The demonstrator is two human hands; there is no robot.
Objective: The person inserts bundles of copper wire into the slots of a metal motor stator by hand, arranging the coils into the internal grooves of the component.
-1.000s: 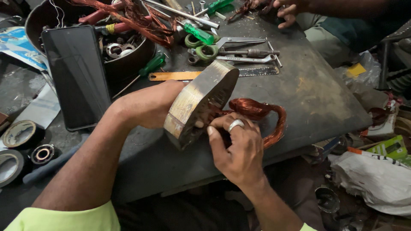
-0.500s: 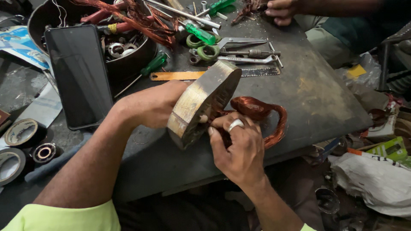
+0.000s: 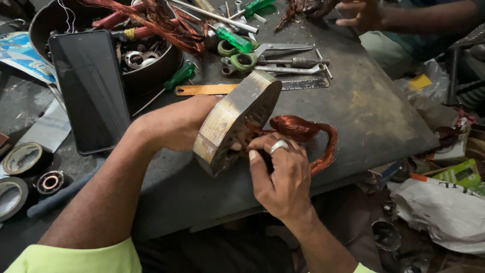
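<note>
A: Item nearest the front edge of the table?
B: Oval metal core, worn and dull, tilted on edge; a glossy copper coil looped from its right side.
A: Hands?
B: Left hand clasped the core's back. Right hand, ring on one finger, had fingertips pinched at the core's inner face, touching the coil.
A: Surroundings?
B: Black phone at the left edge; green-handled scissors, screwdriver and ruler behind; tape rolls off to the left. Another person's hand at the far corner.
</note>
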